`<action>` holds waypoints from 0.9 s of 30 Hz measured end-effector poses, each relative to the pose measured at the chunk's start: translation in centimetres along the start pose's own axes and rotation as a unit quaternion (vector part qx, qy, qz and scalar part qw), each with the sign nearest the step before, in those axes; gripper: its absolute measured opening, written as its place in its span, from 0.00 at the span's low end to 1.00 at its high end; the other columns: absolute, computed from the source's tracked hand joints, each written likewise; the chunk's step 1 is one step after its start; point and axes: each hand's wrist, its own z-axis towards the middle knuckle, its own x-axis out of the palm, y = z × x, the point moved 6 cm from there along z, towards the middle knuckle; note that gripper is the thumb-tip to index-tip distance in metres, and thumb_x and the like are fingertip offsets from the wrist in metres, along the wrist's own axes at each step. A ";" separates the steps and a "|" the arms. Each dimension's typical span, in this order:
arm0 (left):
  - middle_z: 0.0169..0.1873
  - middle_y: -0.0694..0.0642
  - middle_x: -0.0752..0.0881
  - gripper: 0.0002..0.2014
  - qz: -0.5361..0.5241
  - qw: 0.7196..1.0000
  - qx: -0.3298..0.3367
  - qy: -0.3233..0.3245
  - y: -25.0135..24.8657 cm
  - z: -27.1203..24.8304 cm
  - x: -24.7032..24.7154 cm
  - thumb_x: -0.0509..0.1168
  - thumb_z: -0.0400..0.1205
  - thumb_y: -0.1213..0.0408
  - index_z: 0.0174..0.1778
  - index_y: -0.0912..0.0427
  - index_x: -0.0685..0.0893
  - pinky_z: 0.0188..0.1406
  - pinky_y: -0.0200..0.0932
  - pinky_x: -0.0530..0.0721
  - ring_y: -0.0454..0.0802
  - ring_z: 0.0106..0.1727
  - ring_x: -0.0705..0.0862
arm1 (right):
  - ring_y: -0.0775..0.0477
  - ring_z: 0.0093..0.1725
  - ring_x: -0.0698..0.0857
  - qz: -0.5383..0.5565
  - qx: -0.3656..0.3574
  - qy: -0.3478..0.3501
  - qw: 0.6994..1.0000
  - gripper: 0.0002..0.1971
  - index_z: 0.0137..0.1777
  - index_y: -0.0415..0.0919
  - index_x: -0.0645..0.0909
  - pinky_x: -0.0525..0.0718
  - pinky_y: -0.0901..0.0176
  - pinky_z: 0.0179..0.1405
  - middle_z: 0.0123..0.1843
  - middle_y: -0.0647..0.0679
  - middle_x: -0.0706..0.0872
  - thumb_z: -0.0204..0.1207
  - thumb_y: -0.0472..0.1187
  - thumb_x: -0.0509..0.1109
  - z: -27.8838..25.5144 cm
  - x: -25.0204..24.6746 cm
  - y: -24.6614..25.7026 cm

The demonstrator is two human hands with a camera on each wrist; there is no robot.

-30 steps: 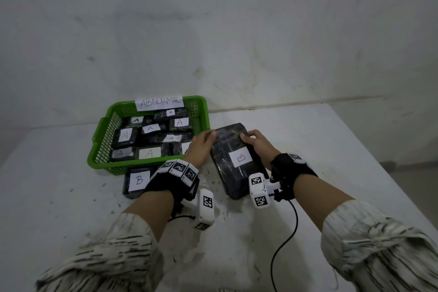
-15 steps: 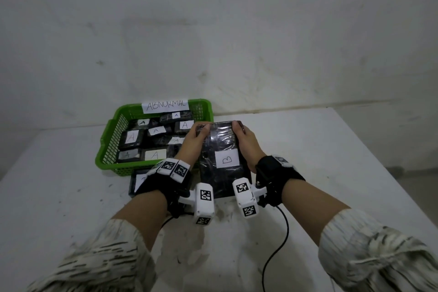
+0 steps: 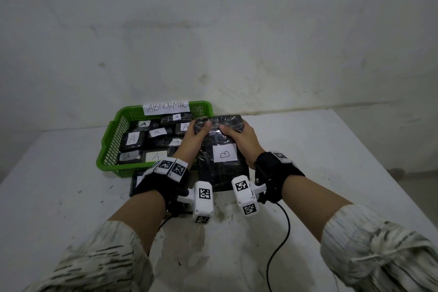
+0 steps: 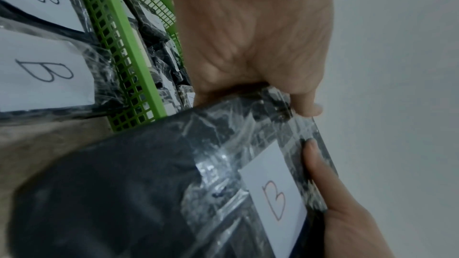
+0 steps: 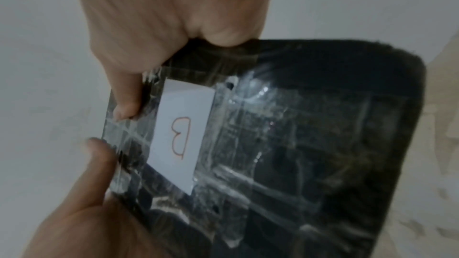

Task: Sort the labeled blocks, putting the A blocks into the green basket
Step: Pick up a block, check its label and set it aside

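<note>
A large black wrapped block [image 3: 221, 173] with a white B label [image 3: 225, 156] is held just right of the green basket [image 3: 111, 149]. My left hand [image 3: 195, 134] grips its far left corner and my right hand [image 3: 239, 136] its far right corner, thumbs on top. In the left wrist view the left hand [image 4: 248, 36] clamps the block [image 4: 149, 183] at its edge. From the right wrist, the right hand [image 5: 174, 17] pinches the block [image 5: 298, 144] near its label. The basket holds several black blocks labelled A [image 3: 155, 131].
The basket carries a paper sign reading ABNORMAL [image 3: 166, 108]. In front of it, two black blocks labelled B [image 4: 44, 74] lie on the white table [image 3: 331, 161], partly under my left wrist [image 3: 138, 181]. A black cable [image 3: 279, 244] trails from the right wrist.
The B block has turned from a slant to square with me and shifted a little left towards the basket. Both hands kept hold and moved with it.
</note>
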 end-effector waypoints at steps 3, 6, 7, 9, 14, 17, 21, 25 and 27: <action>0.66 0.59 0.81 0.26 0.020 1.000 0.008 -0.006 -0.5 -0.2 0.1 0.64 0.80 0.50 0.73 0.55 0.69 0.71 0.60 0.75 0.57 0.66 0.81 | 0.43 0.57 0.88 0.015 -0.001 -0.008 1.000 0.22 0.64 0.35 0.78 0.86 0.52 0.59 0.58 0.41 0.88 0.72 0.41 0.78 -0.2 0.0 0.2; 0.64 0.60 0.82 0.20 0.021 0.999 0.026 -0.019 -0.9 -0.2 -0.2 0.61 0.84 0.57 0.71 0.57 0.70 0.69 0.58 0.76 0.57 0.64 0.82 | 0.46 0.58 0.88 0.047 0.012 0.013 0.999 0.27 0.69 0.37 0.73 0.86 0.57 0.59 0.61 0.42 0.87 0.72 0.38 0.78 -0.2 0.2 0.1; 0.64 0.59 0.82 0.19 0.024 0.999 0.029 -0.017 -1.0 -0.1 -0.2 0.61 0.83 0.57 0.70 0.56 0.71 0.69 0.59 0.77 0.56 0.64 0.82 | 0.47 0.59 0.88 0.046 0.019 0.018 0.999 0.31 0.71 0.37 0.71 0.85 0.56 0.61 0.62 0.42 0.87 0.70 0.38 0.80 0.0 0.2 -0.1; 0.64 0.58 0.82 0.17 0.024 0.999 0.022 -0.008 -0.8 -0.1 -0.2 0.62 0.83 0.56 0.67 0.53 0.71 0.68 0.59 0.77 0.56 0.64 0.82 | 0.46 0.59 0.88 0.026 0.022 0.021 0.999 0.31 0.71 0.36 0.72 0.85 0.56 0.60 0.62 0.41 0.87 0.69 0.38 0.80 0.1 0.1 -0.1; 0.65 0.54 0.81 0.29 0.013 1.000 0.003 0.007 0.3 -0.3 -0.1 0.68 0.79 0.59 0.75 0.54 0.67 0.70 0.59 0.75 0.54 0.66 0.80 | 0.43 0.58 0.88 -0.001 -0.001 0.020 1.000 0.24 0.66 0.34 0.77 0.86 0.50 0.59 0.60 0.41 0.88 0.72 0.38 0.78 0.4 -0.2 1.5; 0.63 0.53 0.79 0.28 0.028 0.999 0.027 -0.003 -0.5 -0.6 -0.2 0.65 0.81 0.62 0.76 0.54 0.64 0.71 0.57 0.75 0.53 0.67 0.79 | 0.46 0.56 0.88 0.006 -0.002 0.038 0.999 0.21 0.63 0.37 0.78 0.86 0.54 0.56 0.57 0.43 0.89 0.71 0.36 0.78 0.7 0.0 1.8; 0.69 0.56 0.77 0.30 0.048 0.997 0.057 -0.004 -1.0 -0.6 -0.2 0.66 0.80 0.62 0.77 0.53 0.62 0.72 0.54 0.74 0.52 0.70 0.77 | 0.47 0.60 0.87 0.022 0.024 0.062 0.998 0.37 0.74 0.38 0.68 0.84 0.52 0.64 0.60 0.45 0.88 0.66 0.34 0.82 0.8 0.0 1.8; 0.63 0.51 0.82 0.24 0.011 0.999 0.031 0.017 -0.3 -0.4 0.0 0.69 0.78 0.60 0.68 0.43 0.70 0.70 0.61 0.75 0.54 0.68 0.79 | 0.45 0.59 0.87 0.020 0.040 0.054 0.998 0.36 0.72 0.38 0.71 0.87 0.54 0.58 0.62 0.42 0.87 0.65 0.31 0.82 1.0 -0.5 2.0; 0.62 0.50 0.82 0.22 0.012 0.999 0.024 0.025 -0.2 -0.4 0.2 0.69 0.78 0.61 0.65 0.41 0.71 0.70 0.61 0.75 0.54 0.67 0.79 | 0.43 0.55 0.89 0.020 0.034 0.051 0.998 0.29 0.68 0.35 0.75 0.88 0.55 0.53 0.61 0.39 0.87 0.67 0.31 0.80 0.9 -0.6 2.4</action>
